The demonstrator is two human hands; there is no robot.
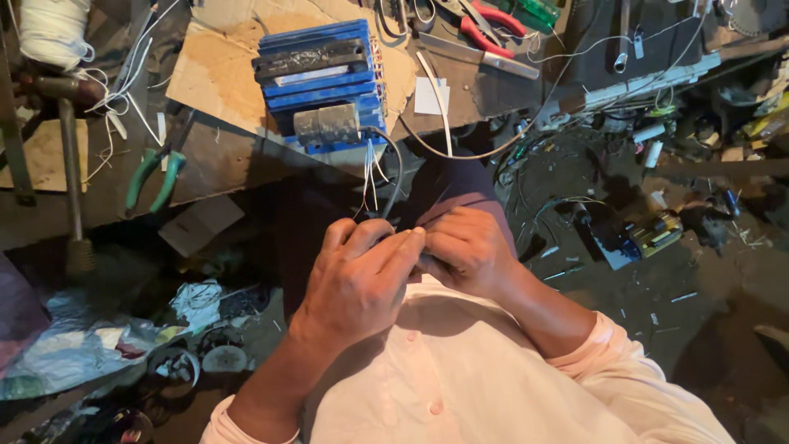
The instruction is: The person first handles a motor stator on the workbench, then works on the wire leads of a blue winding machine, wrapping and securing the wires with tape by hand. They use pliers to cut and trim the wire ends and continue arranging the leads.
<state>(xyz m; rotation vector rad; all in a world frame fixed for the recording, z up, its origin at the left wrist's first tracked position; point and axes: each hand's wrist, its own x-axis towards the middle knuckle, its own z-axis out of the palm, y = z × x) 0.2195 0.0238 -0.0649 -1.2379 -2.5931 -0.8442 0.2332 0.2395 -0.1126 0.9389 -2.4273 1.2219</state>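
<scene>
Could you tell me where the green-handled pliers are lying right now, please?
In the head view, the green-handled pliers lie on the workbench at the left, left of the blue motor block and above the left hand.

Dim workshop – worn wood bench w/ cardboard sheet; dark dirt floor, littered w/ scraps.

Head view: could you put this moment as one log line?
left hand: pinching thin wires | right hand: on same wires | wires run to blue motor block on bench
</scene>
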